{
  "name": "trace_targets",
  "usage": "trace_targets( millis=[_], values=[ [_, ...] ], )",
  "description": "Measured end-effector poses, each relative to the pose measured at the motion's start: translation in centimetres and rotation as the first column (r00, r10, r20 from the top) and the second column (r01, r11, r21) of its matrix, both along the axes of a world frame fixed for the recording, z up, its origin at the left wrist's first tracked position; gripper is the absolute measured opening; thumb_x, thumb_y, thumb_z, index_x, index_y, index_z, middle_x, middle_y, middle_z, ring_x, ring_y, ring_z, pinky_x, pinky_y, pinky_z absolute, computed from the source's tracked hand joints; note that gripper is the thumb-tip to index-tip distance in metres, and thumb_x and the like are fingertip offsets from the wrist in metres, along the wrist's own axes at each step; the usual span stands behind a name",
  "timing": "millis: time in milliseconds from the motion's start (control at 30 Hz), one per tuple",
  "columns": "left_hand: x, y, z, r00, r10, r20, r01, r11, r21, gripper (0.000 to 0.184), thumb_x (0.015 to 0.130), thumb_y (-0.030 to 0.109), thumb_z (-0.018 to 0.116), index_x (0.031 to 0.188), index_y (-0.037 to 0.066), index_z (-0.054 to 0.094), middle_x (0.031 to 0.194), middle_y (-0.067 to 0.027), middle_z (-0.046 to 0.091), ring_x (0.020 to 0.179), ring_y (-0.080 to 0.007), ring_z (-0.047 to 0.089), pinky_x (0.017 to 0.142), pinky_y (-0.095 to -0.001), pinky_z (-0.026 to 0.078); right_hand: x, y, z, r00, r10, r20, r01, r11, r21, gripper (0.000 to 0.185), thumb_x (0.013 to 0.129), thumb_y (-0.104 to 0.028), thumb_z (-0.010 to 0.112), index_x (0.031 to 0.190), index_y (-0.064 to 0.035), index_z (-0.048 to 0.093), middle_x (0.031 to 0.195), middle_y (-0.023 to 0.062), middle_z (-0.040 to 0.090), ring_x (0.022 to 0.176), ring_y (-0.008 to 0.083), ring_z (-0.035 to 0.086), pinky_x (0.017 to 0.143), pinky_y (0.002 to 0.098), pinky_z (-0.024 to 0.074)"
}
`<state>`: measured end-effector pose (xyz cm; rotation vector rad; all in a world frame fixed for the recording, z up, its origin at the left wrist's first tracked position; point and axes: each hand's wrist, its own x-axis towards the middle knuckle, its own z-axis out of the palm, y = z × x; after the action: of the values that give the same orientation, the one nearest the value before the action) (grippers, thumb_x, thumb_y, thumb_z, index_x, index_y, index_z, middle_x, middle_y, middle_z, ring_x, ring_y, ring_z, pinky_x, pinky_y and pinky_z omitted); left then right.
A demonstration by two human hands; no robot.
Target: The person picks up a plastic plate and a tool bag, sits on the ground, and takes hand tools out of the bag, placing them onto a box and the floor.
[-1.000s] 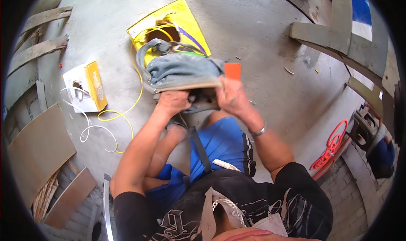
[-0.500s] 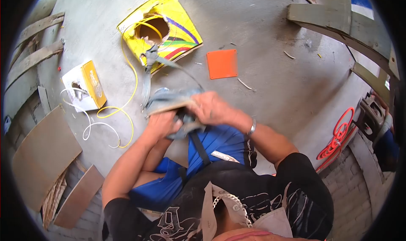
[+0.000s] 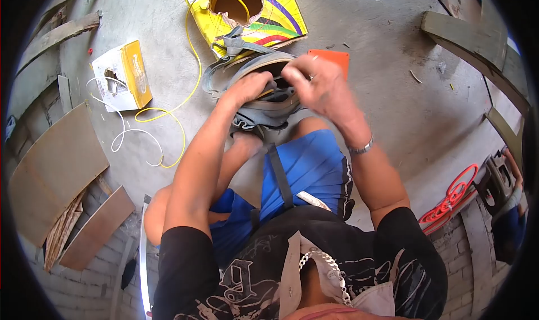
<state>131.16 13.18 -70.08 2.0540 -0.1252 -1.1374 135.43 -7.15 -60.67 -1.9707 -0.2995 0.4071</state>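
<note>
A worn grey-blue fabric bag point(image 3: 272, 111) with a long strap hangs between my hands, just above my legs, its dark mouth open upward. My left hand point(image 3: 251, 88) is closed around the near-left rim, fingers at the opening. At the right rim, my right hand point(image 3: 321, 90) is closed with curled fingers and a slightly blurred outline; its grip on the edge is partly hidden. What lies inside the bag cannot be made out.
Beyond the bag stands a torn yellow box point(image 3: 281, 31) with yellow cable point(image 3: 197, 67) coming out. An orange square plate point(image 3: 341, 62) lies partly behind my right hand. At left are a white-and-yellow box point(image 3: 122, 76) and boards point(image 3: 62, 168); red hose point(image 3: 449, 208) is coiled at right.
The bag and both hands have moved away from my body and toward the yellow box. The bag's mouth now shows more openly, and my view has shifted.
</note>
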Motion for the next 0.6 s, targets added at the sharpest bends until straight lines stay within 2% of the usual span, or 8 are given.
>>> trace_targets(
  millis=[67,133,233,267,333,433,533,600],
  values=[
    [-0.9,1.6,-4.9,0.981,-0.163,0.104,0.162,0.987,0.023,0.028,0.085,0.023,0.044,0.097,0.004,0.062,0.098,-0.0257,0.061,0.097,-0.0411,0.057,0.082,-0.0458,0.045,-1.7,1.5,-0.7,0.984,0.181,-0.003,-0.180,0.981,0.071,0.014,0.083,-0.015,0.061,0.085,-0.0009,0.062,0.076,0.0144,0.064,0.072,0.0313,0.062,0.066,0.0390,0.0484],
    [1.5,0.5,-0.1,0.987,-0.137,-0.088,0.129,0.987,-0.093,0.028,0.085,0.025,0.051,0.090,0.001,0.064,0.091,-0.0265,0.062,0.092,-0.0425,0.059,0.079,-0.0475,0.046,-3.3,2.5,-4.0,0.971,0.238,-0.006,-0.238,0.969,-0.059,0.014,0.084,-0.016,0.059,0.085,-0.0016,0.059,0.075,0.0157,0.062,0.071,0.0342,0.060,0.068,0.0421,0.0473],
    [-0.8,0.9,-3.6,0.854,-0.520,0.011,0.512,0.845,0.153,0.035,0.075,0.032,0.069,0.080,-0.002,0.066,0.083,-0.0238,0.064,0.079,-0.0408,0.062,0.070,-0.0455,0.049,-4.8,2.2,-8.4,0.903,0.426,-0.055,-0.412,0.824,-0.389,0.023,0.088,-0.022,0.052,0.079,-0.0016,0.060,0.078,0.0186,0.062,0.076,0.0371,0.059,0.072,0.0466,0.0465],
    [-1.4,0.8,-3.6,0.921,-0.282,-0.268,0.312,0.947,0.078,0.030,0.084,0.016,0.049,0.103,-0.004,0.061,0.096,-0.0254,0.064,0.088,-0.0328,0.065,0.075,-0.0405,0.049,-5.6,1.6,-8.9,0.905,0.421,-0.062,-0.411,0.827,-0.385,0.023,0.088,-0.022,0.052,0.079,-0.0016,0.060,0.078,0.0186,0.062,0.076,0.0371,0.059,0.072,0.0466,0.0465],
    [-3.0,1.3,-5.1,0.931,-0.124,-0.343,0.145,0.989,0.036,0.035,0.084,0.020,0.049,0.105,-0.004,0.061,0.101,-0.0266,0.063,0.093,-0.0348,0.063,0.079,-0.0401,0.048,-6.8,0.5,-8.3,0.823,0.533,-0.196,-0.568,0.767,-0.300,0.028,0.089,-0.022,0.050,0.073,-0.0012,0.060,0.081,0.0198,0.062,0.079,0.0373,0.059,0.073,0.0473,0.0462],
    [-2.4,-0.5,-0.9,0.998,-0.048,-0.033,0.053,0.977,0.206,0.045,0.081,0.031,0.049,0.106,-0.004,0.061,0.104,-0.0270,0.062,0.099,-0.0352,0.061,0.084,-0.0404,0.046,-9.0,-0.6,-7.8,0.891,0.442,-0.101,-0.454,0.865,-0.215,0.031,0.090,-0.021,0.048,0.072,0.0004,0.061,0.083,0.0216,0.062,0.081,0.0375,0.059,0.074,0.0463,0.0468],
    [-2.9,-0.9,0.2,0.946,-0.042,-0.322,0.145,0.943,0.301,0.053,0.077,0.040,0.049,0.105,-0.003,0.062,0.107,-0.0271,0.061,0.106,-0.0356,0.057,0.089,-0.0396,0.043,-7.0,-1.3,-4.5,0.849,0.432,-0.304,-0.500,0.843,-0.198,0.029,0.091,-0.019,0.047,0.081,0.0020,0.064,0.092,0.0209,0.065,0.086,0.0339,0.062,0.078,0.0418,0.0479],
    [-2.8,-0.9,1.7,0.949,-0.008,-0.315,0.095,0.960,0.263,0.056,0.072,0.045,0.048,0.096,-0.003,0.066,0.106,-0.0264,0.061,0.099,-0.0387,0.059,0.087,-0.0408,0.045,-6.2,-1.9,0.0,0.951,0.069,-0.302,0.001,0.975,0.224,0.029,0.092,-0.017,0.044,0.085,0.0031,0.064,0.093,0.0173,0.066,0.084,0.0285,0.063,0.076,0.0374,0.0482]
  ],
)
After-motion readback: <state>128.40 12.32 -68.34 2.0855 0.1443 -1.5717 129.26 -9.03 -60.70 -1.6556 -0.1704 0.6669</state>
